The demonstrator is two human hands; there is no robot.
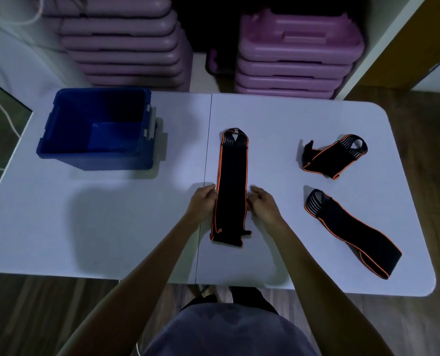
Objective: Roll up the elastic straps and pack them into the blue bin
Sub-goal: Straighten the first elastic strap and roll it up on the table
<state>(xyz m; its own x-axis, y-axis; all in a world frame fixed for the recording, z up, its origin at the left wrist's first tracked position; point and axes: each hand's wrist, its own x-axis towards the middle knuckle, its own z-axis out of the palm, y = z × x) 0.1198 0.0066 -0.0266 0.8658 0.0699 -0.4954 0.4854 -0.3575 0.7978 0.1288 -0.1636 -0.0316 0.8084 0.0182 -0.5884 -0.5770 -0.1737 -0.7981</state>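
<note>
Black elastic with orange edging: the centre strap (pixel 232 186) lay flat on the white table (pixel 111 227), its long axis running straight away from the person, from near edge to far. Its looped, ribbed end pointed at the table's far side. Its squared end, with a small tab sticking out to the right, pointed back toward the person. We noted it unrolled along its whole length.

The left hand (pixel 204 200) sat at the strap's left edge and the right hand (pixel 263 201) at its right edge, both roughly a third of the way up from the near end. The fingers of each hand were curled in and closed on the nearest edge — a pinch, as best we could read in the dim light.

The blue bin (pixel 93 160) stood upright at the far left of the table, well apart from the centre strap. Two more lay to the right. A folded strap (pixel 334 156) was doubled over itself, with its loop end pointing far-right. A third strap (pixel 352 229) lay nearer the person on a diagonal — ribbed end toward the far left, plain end toward the near right corner. Stacks of purple cases (pixel 298 47) stood behind the table.
</note>
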